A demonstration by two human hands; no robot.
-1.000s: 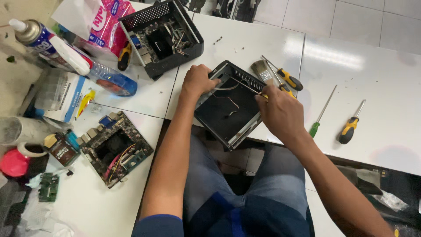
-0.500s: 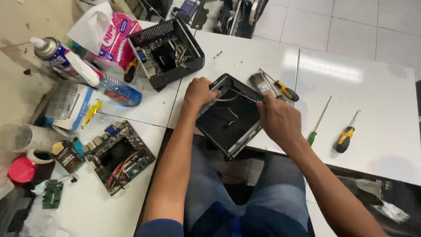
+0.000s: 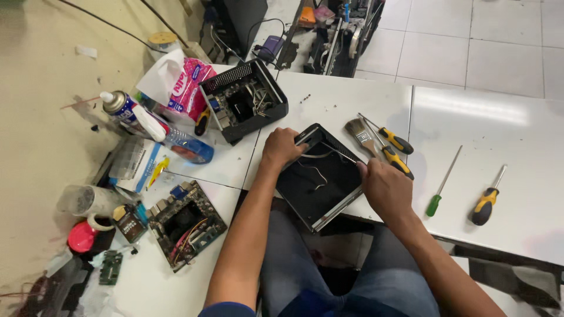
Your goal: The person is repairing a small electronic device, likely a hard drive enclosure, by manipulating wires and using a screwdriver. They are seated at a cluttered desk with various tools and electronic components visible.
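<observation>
One head camera looks steeply down from above the seated person, close over the white table [image 3: 329,100] (its edge crosses the lap), facing forward toward the tiled floor [image 3: 470,41] beyond.

You are working in bright, even overhead light, and it throws a pale sheen of glare across the glossy white tabletop [image 3: 487,111] at your far right. Shadows stay soft and short under your hands and the tools. The open black metal case [image 3: 320,179] reads sharp, while the wide lens bends and slightly softens the left and near edges.
</observation>
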